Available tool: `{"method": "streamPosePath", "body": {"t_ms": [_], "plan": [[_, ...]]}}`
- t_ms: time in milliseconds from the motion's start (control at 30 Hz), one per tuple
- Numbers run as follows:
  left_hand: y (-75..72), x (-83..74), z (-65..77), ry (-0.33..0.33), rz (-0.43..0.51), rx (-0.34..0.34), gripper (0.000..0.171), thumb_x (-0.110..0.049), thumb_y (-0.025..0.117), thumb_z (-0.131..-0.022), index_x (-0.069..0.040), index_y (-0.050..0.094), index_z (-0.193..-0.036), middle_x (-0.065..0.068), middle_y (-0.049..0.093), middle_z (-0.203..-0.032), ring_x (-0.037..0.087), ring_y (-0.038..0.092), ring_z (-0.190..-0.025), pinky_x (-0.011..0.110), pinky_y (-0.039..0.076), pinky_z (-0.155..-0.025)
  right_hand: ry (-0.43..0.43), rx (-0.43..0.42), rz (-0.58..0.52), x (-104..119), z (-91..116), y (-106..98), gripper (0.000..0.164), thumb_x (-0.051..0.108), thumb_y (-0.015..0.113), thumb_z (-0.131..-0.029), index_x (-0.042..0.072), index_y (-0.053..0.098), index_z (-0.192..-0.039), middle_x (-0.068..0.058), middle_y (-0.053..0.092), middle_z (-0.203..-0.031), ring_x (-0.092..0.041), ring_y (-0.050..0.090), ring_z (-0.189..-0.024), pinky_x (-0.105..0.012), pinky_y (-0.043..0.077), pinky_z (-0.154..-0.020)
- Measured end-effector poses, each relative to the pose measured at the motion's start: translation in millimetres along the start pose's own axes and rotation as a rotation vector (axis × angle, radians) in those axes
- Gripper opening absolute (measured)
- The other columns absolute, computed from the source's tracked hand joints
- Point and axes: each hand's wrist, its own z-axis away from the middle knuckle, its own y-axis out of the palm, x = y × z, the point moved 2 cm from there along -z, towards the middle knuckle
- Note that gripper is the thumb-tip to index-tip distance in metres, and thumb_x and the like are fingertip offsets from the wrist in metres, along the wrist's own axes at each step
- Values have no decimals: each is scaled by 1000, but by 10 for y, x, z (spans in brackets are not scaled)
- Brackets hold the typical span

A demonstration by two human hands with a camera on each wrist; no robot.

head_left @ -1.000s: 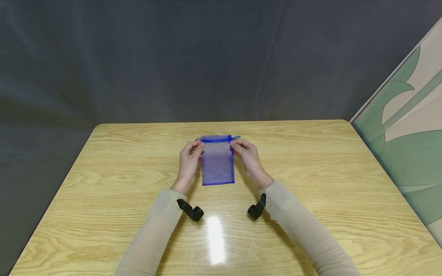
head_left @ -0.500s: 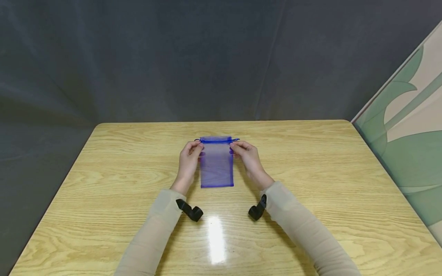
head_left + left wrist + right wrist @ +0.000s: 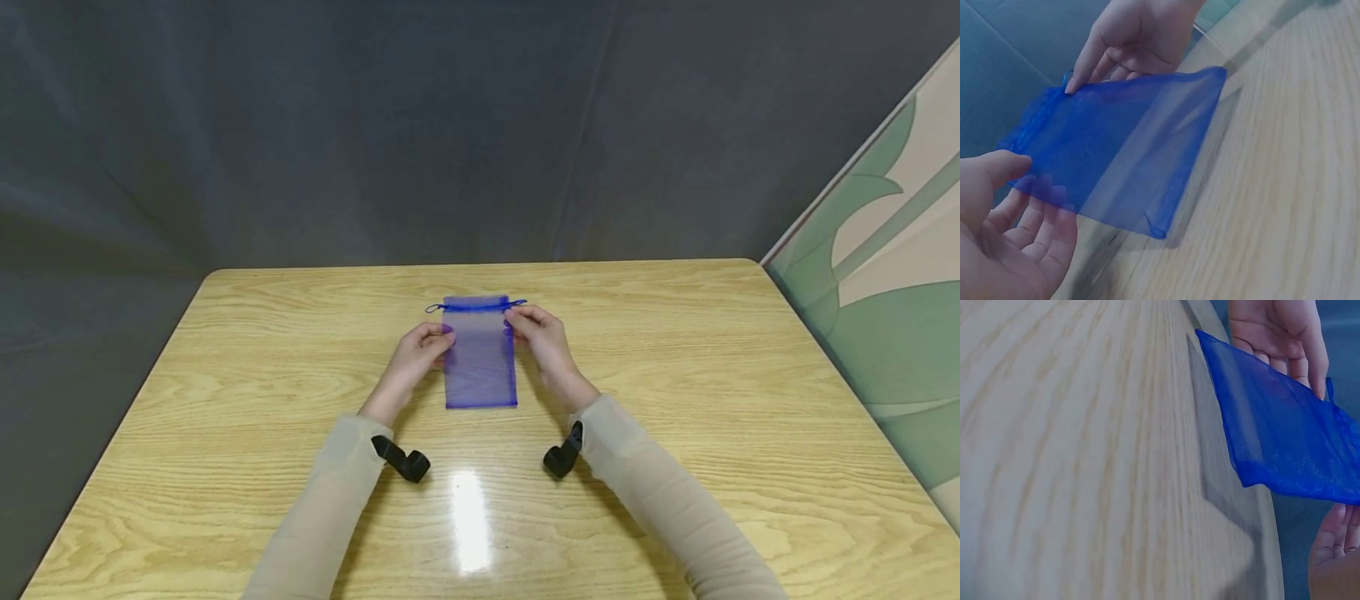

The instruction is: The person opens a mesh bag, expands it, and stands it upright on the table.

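Observation:
A sheer blue drawstring pouch (image 3: 480, 367) hangs flat above the table, its cord channel at the far end and small cord loops sticking out at both sides. My left hand (image 3: 414, 354) holds its left edge a little below the cord, thumb on top and fingers behind, seen through the mesh in the left wrist view. My right hand (image 3: 547, 346) pinches the right edge just under the drawstring (image 3: 480, 308). In the right wrist view the pouch's bottom corner (image 3: 1247, 475) hangs over its shadow.
The pale wood-grain table (image 3: 225, 375) spreads around both arms. A dark curtain (image 3: 480, 133) stands behind its far edge, and a green and beige patterned panel (image 3: 900, 317) runs along the right. Black wrist cameras (image 3: 408, 462) sit on the sleeves.
My left hand has slid down the pouch's left edge, away from the cord, freeing the left loop. The pouch has shifted slightly right; my right hand keeps its grip near the drawstring.

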Motion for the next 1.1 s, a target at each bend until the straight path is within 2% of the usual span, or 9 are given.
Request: {"method": "streamPosePath", "body": {"t_ms": [200,300,367,533,633,733,900,1100], "plan": [[2,29,16,-27,-18,24,30,-12,58,-94,3,55,-119,-3,59,-90,9,54,-82,19,49,-72,-18,-10,-18,24,-9,-3,8,14,60,-94,18,61,-87,14,60,-78,0,55,-72,-15,48,-65],[5,37,12,-14,-7,12,27,-9,58,-93,3,56,-117,-6,57,-85,8,53,-79,19,48,-71,-23,20,3,34,-11,-9,4,12,58,-95,14,61,-93,14,60,-79,0,57,-73,-16,50,-68],[3,37,7,2,3,-5,25,-8,58,-93,3,56,-115,-7,56,-84,8,53,-78,20,47,-69,-24,55,40,39,-17,-15,6,12,57,-95,9,60,-99,14,61,-79,0,57,-73,-16,50,-70],[-6,34,-7,27,21,-51,23,-7,57,-93,4,57,-113,-6,56,-83,9,53,-77,21,47,-68,4,172,165,40,-25,-22,30,9,56,-95,-6,53,-120,14,61,-83,1,58,-79,-17,51,-75],[-15,31,-7,15,20,-64,24,-8,56,-94,2,57,-115,-4,57,-88,10,54,-81,21,48,-69,40,253,234,23,-19,-23,37,5,57,-92,-10,49,-126,9,60,-86,-1,58,-80,-17,52,-75],[-24,31,-3,3,11,-68,26,-11,55,-95,1,57,-118,-2,59,-93,12,55,-87,20,48,-70,62,292,278,-4,-15,-30,38,1,58,-90,-10,49,-125,6,58,-88,-3,57,-78,-16,52,-72],[-23,33,7,4,24,-50,28,-10,57,-94,1,57,-121,-2,59,-93,12,55,-86,20,49,-70,28,224,274,-16,-28,-46,36,-4,56,-89,-12,49,-124,9,56,-84,0,56,-76,-14,52,-71],[-6,70,20,-49,5,58,33,-7,58,-93,2,54,-125,-1,62,-94,5,55,-77,18,50,-69,20,133,226,17,-45,-66,32,-5,55,-90,-11,52,-121,11,56,-80,1,56,-74,-13,50,-68]]}}
